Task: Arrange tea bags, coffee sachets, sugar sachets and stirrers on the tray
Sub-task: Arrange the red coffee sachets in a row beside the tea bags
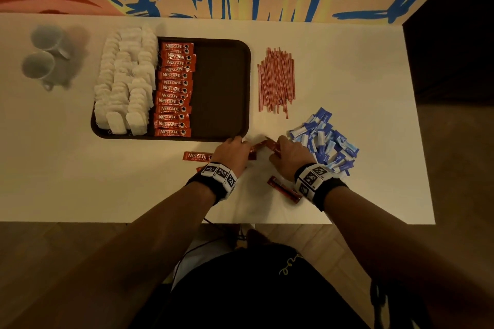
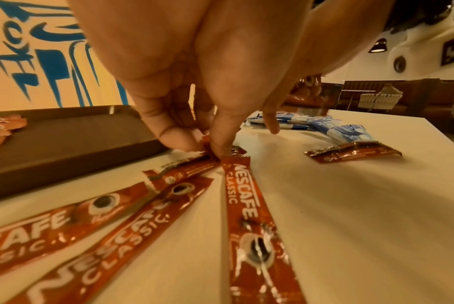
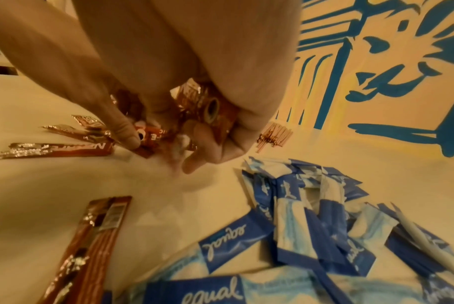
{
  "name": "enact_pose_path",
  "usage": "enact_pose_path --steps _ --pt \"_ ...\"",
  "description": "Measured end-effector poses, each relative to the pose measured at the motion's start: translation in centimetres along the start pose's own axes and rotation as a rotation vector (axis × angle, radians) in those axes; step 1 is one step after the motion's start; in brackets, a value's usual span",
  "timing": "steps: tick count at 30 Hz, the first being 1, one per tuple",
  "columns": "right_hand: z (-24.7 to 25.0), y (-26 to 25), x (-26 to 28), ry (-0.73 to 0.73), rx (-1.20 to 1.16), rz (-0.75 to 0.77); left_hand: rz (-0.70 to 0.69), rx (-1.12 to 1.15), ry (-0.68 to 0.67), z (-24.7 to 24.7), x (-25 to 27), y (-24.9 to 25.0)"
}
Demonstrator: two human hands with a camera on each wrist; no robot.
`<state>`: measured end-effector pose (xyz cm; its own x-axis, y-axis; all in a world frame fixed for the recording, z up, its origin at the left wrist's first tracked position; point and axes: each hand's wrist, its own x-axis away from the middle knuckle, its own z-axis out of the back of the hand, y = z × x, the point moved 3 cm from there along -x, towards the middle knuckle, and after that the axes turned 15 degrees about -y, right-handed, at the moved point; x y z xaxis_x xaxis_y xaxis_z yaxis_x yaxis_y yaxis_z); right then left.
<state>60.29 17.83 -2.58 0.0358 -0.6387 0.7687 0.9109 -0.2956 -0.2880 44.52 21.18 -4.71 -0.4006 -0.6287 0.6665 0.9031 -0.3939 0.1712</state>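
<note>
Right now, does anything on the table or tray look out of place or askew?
One coffee sachet lies seam side up, apart from the rest, by the right hand. The tea bags overhang the tray at its left rim. Nothing looks spilled or torn.

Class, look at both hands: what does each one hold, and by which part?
The left hand pinches a coffee sachet by its end; the right hand clutches several coffee sachets bunched in its fingers.

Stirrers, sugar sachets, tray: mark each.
stirrers [image 1: 276, 80], head view, middle of the bundle.
sugar sachets [image 1: 324, 140], head view, centre of the blue pile.
tray [image 1: 222, 88], head view, bare right half.
</note>
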Motion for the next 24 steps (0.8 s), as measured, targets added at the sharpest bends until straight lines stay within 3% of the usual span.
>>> enact_pose_path --steps 3,6,11,18,21,24 --pt "-0.2 -0.1 1.0 0.037 -0.085 0.070 -0.019 0.020 0.003 -0.1 0.1 -0.2" --pt "-1.4 0.4 1.5 -0.022 -0.100 0.109 -0.036 0.117 0.049 0.9 0.8 -0.5" --pt "-3.5 2.0 1.5 -0.183 0.167 -0.003 0.032 0.521 0.241 3.7 3.5 -4.0" --pt "-3.7 1.5 0.8 -0.206 0.257 -0.012 0.090 0.757 0.166 2.4 6.2 -9.3" --pt "-3.1 -0.6 0.8 -0.193 0.121 0.042 0.112 0.943 0.088 0.6 6.5 -10.5" --pt "-2.4 -3.1 0.8 -0.125 -0.218 0.111 0.086 1.184 0.067 -0.6 7.2 -10.2"
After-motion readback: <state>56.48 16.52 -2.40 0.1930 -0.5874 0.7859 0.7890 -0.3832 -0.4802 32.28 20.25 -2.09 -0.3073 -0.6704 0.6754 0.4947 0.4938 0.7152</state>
